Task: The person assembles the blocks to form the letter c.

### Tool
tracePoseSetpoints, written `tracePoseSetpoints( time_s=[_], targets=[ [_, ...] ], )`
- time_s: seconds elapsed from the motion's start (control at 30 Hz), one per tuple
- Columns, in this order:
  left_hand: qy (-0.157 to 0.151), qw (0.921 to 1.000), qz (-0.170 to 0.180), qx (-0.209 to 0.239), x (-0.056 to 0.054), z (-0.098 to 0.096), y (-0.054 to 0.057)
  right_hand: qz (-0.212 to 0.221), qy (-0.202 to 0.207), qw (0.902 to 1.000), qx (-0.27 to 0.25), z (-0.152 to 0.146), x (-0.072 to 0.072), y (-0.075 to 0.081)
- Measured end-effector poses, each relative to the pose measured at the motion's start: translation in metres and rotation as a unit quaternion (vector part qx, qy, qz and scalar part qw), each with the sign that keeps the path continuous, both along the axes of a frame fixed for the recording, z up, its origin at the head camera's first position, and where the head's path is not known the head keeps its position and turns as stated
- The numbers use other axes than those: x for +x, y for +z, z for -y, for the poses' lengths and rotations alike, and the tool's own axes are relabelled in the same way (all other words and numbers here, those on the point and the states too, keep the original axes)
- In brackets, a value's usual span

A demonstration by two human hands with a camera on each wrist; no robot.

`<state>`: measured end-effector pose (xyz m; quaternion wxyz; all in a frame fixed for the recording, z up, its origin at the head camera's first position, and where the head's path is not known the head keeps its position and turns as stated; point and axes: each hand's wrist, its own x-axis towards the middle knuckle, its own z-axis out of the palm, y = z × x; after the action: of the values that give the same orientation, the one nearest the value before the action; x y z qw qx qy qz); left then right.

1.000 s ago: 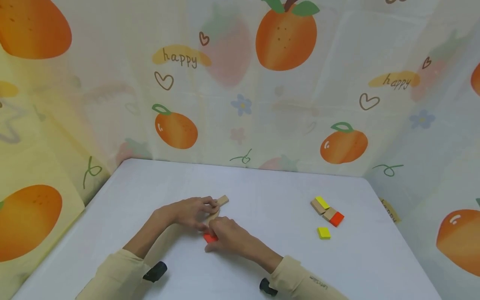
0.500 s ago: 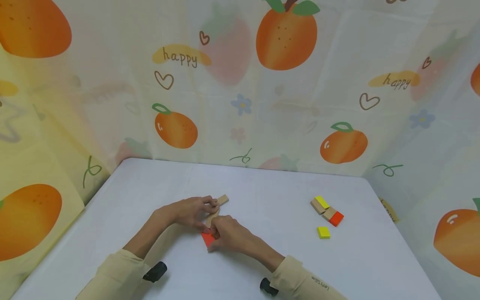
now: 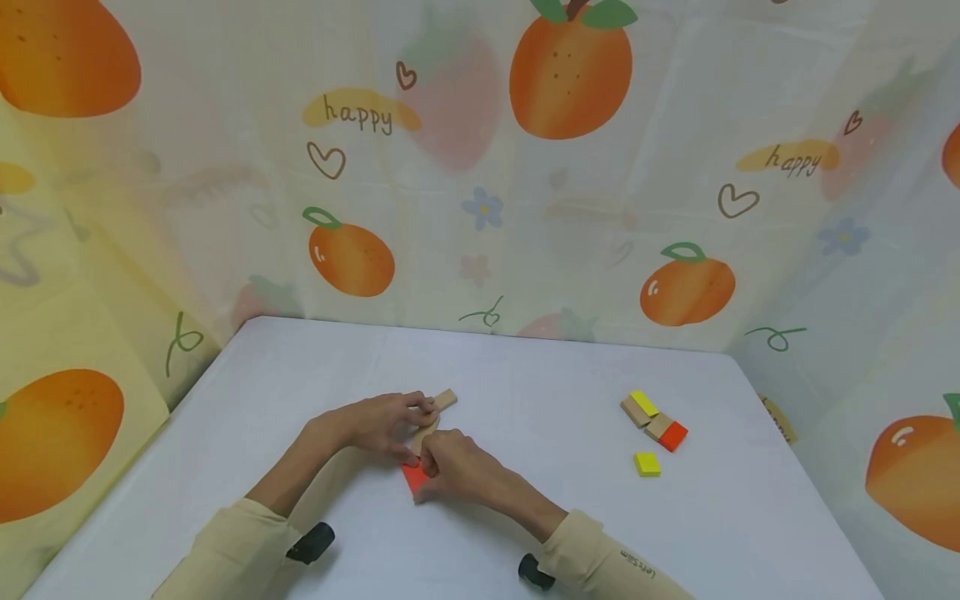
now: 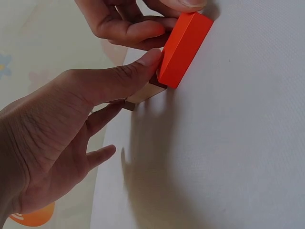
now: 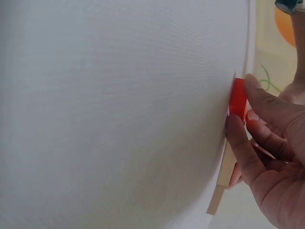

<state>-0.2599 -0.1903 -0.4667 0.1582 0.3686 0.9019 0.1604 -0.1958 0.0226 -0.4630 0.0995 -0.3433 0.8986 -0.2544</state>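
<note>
you had: red block [image 3: 412, 478] pinched in your right hand [image 3: 459, 470]; left hand [image 3: 378, 423], thumb and fingers apart, touching adjoining wooden blocks [image 3: 424, 436]; open room rightward; visible edges of white table [image 3: 540, 400] well apart; fruit-print cloth [image 3: 435, 267] behind.

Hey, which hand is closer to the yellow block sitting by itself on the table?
The right hand. It grips the red block, off to the left of the yellow block; the left hand is farther left, at the wooden block.
</note>
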Motion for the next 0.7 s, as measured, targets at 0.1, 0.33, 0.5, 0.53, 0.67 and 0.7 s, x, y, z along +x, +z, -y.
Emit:
tracePoseSetpoints(
  time_s=[0.1, 0.33, 0.5, 0.53, 0.67, 0.7],
  targets=[
    [0.0, 1.0, -0.007, 0.001, 0.0008, -0.0004, 0.0003, 0.002, -0.001, 1.0, -0.001, 0.0, 0.0, 0.0008],
    [0.006, 0.9999, -0.005, 0.006, 0.0029, -0.0013, 0.0029, 0.006, 0.002, 1.0, -0.001, -0.0002, -0.0017, 0.001],
    [0.006, 1.0, -0.004, 0.003, 0.0027, -0.0003, 0.0011, 0.01, 0.002, 0.9999, 0.003, 0.001, -0.0023, -0.0007],
    [0.006, 1.0, -0.005, 0.002, 0.0029, 0.0001, 0.0008, 0.012, 0.003, 0.9999, 0.002, 0.0013, -0.0018, -0.0003],
    [0.006, 1.0, -0.002, 0.002, 0.0026, 0.0002, -0.0003, 0.011, 0.003, 0.9999, 0.001, 0.0003, -0.001, 0.0],
    [0.006, 1.0, -0.002, 0.003, 0.0023, -0.0001, -0.0005, 0.009, 0.004, 1.0, 0.0, -0.0004, -0.0009, 0.0002]
  ],
)
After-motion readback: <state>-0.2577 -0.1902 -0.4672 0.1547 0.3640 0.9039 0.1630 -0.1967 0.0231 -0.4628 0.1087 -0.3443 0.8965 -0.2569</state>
